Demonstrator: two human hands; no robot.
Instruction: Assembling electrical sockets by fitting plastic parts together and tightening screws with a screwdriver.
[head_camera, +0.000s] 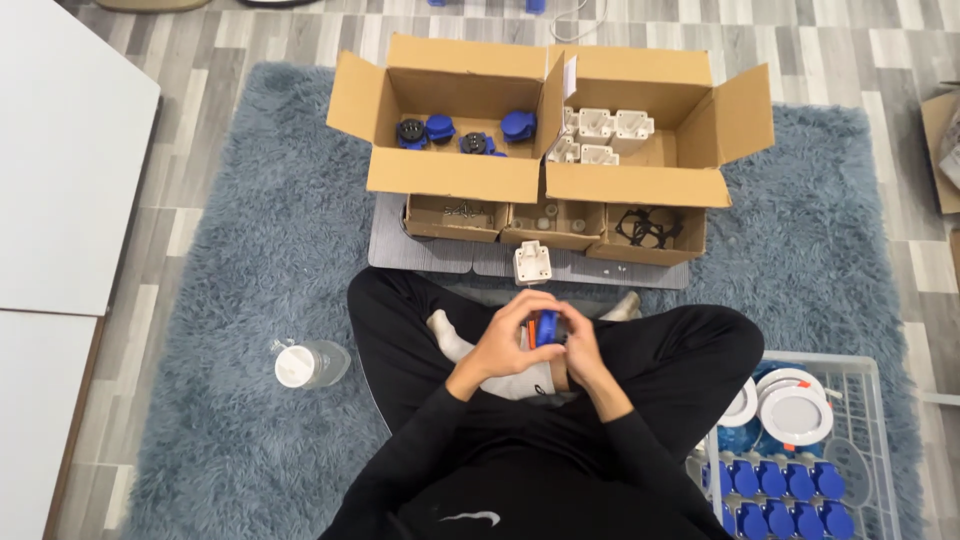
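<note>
I sit cross-legged on a grey-blue shaggy rug (230, 260). My left hand (508, 335) and my right hand (580, 350) are closed together over my lap on a small blue part (547, 327) with an orange bit beside it. A white square socket housing (532, 262) lies on the grey mat just beyond my hands. Behind it an open cardboard box holds blue socket parts (460, 133), and a second one holds white housings (600, 135).
Three small cardboard trays (555, 222) sit before the big boxes, with screws, small parts and black rings. A clear basket (860, 400) at my right holds blue sockets and white round discs. A plastic bottle (310, 364) lies at my left. White table edge at far left.
</note>
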